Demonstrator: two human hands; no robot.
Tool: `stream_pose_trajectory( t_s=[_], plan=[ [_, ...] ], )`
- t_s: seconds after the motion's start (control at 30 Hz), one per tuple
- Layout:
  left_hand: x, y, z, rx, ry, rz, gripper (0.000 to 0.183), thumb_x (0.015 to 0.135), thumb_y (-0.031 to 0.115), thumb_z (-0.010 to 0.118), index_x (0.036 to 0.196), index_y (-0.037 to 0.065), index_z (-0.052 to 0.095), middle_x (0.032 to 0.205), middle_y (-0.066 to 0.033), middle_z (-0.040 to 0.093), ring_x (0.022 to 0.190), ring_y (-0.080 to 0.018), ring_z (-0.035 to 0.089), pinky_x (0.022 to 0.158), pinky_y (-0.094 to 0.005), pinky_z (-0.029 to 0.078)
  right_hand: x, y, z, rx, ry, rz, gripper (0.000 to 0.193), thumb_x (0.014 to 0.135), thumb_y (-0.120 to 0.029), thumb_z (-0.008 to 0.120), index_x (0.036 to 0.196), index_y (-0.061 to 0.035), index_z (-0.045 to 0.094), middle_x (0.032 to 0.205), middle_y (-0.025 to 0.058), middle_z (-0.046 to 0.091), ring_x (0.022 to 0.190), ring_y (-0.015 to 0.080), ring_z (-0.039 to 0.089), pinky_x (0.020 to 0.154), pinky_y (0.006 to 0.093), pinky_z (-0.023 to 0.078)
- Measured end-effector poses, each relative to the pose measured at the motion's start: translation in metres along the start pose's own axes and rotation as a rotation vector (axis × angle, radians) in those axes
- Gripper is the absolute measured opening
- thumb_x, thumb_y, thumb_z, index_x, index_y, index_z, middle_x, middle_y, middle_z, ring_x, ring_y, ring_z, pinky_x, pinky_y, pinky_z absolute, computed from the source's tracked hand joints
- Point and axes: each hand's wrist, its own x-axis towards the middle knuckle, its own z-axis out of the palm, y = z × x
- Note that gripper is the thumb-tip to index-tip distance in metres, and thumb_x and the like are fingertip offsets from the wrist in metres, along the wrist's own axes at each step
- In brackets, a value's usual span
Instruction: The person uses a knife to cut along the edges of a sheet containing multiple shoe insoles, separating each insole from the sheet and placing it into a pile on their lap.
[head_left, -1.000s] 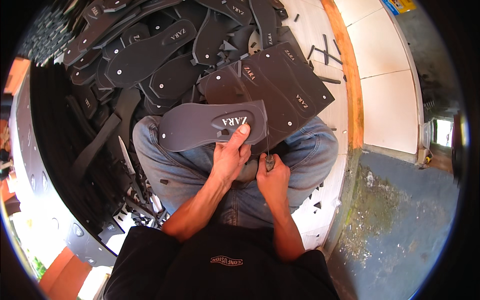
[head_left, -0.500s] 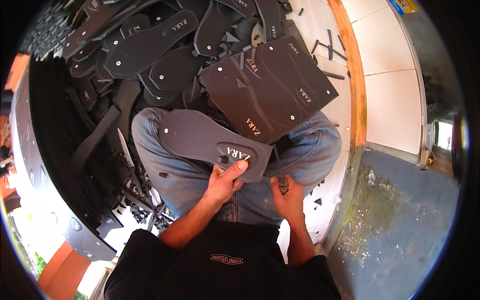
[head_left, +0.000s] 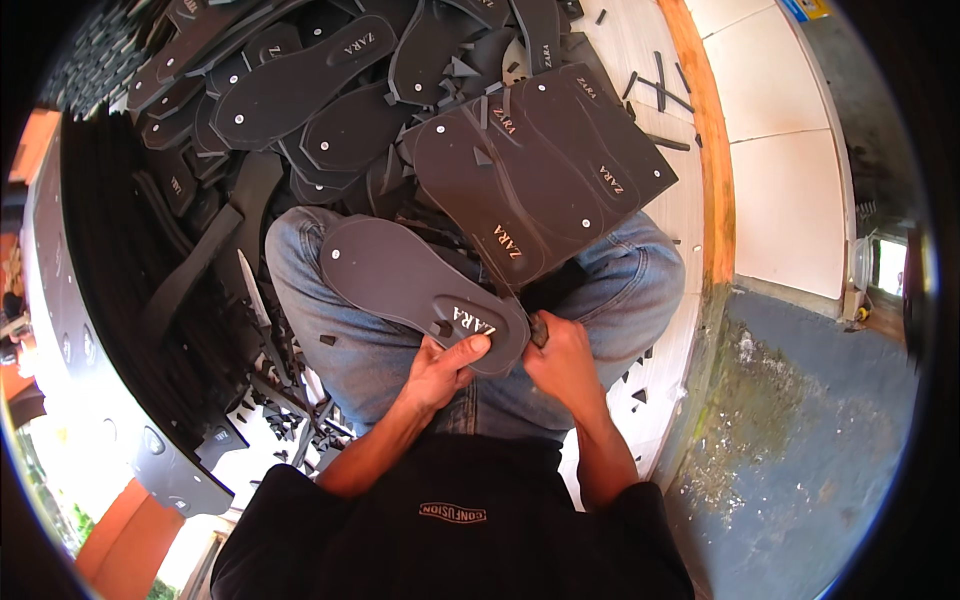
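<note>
My left hand point(head_left: 440, 370) is closed on the heel end of a dark grey shoe sole point(head_left: 385, 272), its thumb pressed on top. The sole lies slanted over my lap, its wide toe end at the far left, and a small dark scrap point(head_left: 441, 328) sits on it. In my right hand point(head_left: 562, 360) is the dark handle of a knife point(head_left: 539, 327), right beside the sole's heel edge. The thin blade is hard to make out against the dark material. A printed dark sheet with sole outlines point(head_left: 545, 170) rests over my right knee, beyond the sole.
A heap of cut soles point(head_left: 290, 95) spreads across the far left. Left of my left knee lies a second blade point(head_left: 253, 287), among dark strips and offcuts point(head_left: 190, 270). Several thin strips point(head_left: 660, 85) lie at the far right, near a wooden edge point(head_left: 716, 200).
My right hand has moved up and left with the knife, closer to the sole. The squared corner at the sole's heel is now rounded. My left hand keeps its hold.
</note>
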Motion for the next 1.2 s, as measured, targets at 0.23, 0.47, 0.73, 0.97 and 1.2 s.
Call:
stream_pose_trajectory(
  t_s=[0.23,0.47,0.73,0.97,1.2],
  plan=[
    [0.026,0.088,0.031,0.569,-0.222,0.259,0.055,0.073,0.009,0.076,0.119,0.001,0.048,0.109,-0.008,0.059,0.103,-0.0168,0.055,0.091,-0.0333,0.046,-0.006,0.034,-0.004,0.32,0.15,0.282,0.025,0.082,-0.014,0.062,0.065,0.001,0.052,0.05,0.0063,0.046,0.046,0.0161,0.042,0.047,0.0331,0.034],
    [0.115,0.189,0.066,0.393,0.29,0.803,0.046,0.091,0.035,0.054,0.117,-0.003,0.05,0.1,-0.0111,0.06,0.092,-0.0171,0.056,0.077,-0.0292,0.046,-0.021,0.033,-0.011,0.437,0.292,0.307,0.03,0.085,-0.016,0.062,0.063,-0.0006,0.048,0.051,-0.0037,0.038,0.05,0.0056,0.033,0.044,0.0272,0.029],
    [0.097,-0.004,0.032,0.227,0.435,-0.033,0.056,0.08,0.051,0.062,0.109,0.006,0.046,0.106,-0.0107,0.052,0.092,-0.0184,0.056,0.065,-0.0377,0.052,-0.029,0.042,-0.022,0.432,0.123,0.309,0.029,0.086,-0.018,0.063,0.066,-0.001,0.05,0.051,-0.003,0.038,0.05,0.0069,0.034,0.045,0.0276,0.03],
    [0.062,0.027,0.031,0.14,0.388,-0.051,0.036,0.086,0.037,0.062,0.091,0.002,0.056,0.075,-0.0039,0.061,0.057,-0.0119,0.058,0.039,-0.0249,0.042,-0.058,0.024,-0.024,0.286,-0.054,0.358,0.032,0.084,-0.022,0.065,0.067,0.0015,0.052,0.049,0.0076,0.044,0.045,0.0148,0.042,0.046,0.0323,0.036],
    [0.002,0.033,0.026,0.066,0.446,-0.08,0.037,0.086,0.04,0.061,0.092,0.004,0.057,0.075,-0.0029,0.059,0.059,-0.0117,0.057,0.041,-0.0252,0.043,-0.081,0.012,-0.006,0.171,-0.183,0.321,0.032,0.081,-0.022,0.065,0.065,0.0023,0.053,0.05,0.0176,0.049,0.045,0.0353,0.049,0.046,0.04,0.039]
  ],
)
